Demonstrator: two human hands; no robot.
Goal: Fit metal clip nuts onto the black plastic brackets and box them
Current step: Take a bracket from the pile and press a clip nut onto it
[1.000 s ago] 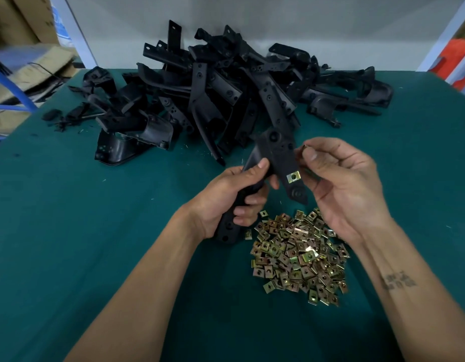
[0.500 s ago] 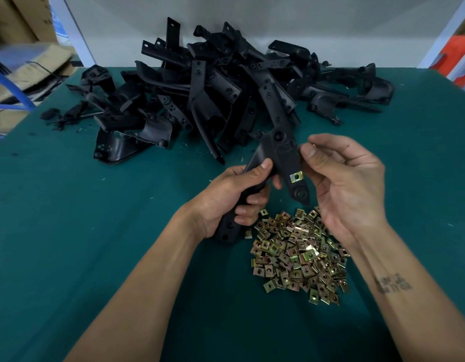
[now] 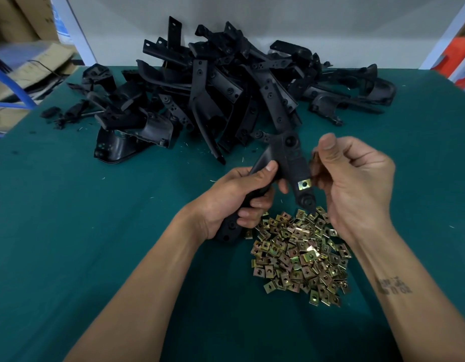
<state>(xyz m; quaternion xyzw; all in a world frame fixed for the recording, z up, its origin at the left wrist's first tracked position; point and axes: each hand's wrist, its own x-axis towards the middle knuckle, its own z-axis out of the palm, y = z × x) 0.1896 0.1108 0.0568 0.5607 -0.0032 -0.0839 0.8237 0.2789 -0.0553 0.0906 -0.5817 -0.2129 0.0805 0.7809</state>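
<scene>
My left hand grips a black plastic bracket by its lower end and holds it tilted above the green table. One brass-coloured clip nut sits fitted on the bracket's right edge. My right hand is just right of the bracket, fingers curled, and pinches what looks like another clip nut between thumb and fingers; most of it is hidden. A loose heap of clip nuts lies on the table below both hands.
A big pile of black brackets fills the back of the green table. Small black scraps lie at the back left. Cardboard boxes stand beyond the left edge, a white wall behind.
My right hand has drawn a little away from the bracket's edge and its thumb has lifted. The left hand keeps the same grip on the bracket.
</scene>
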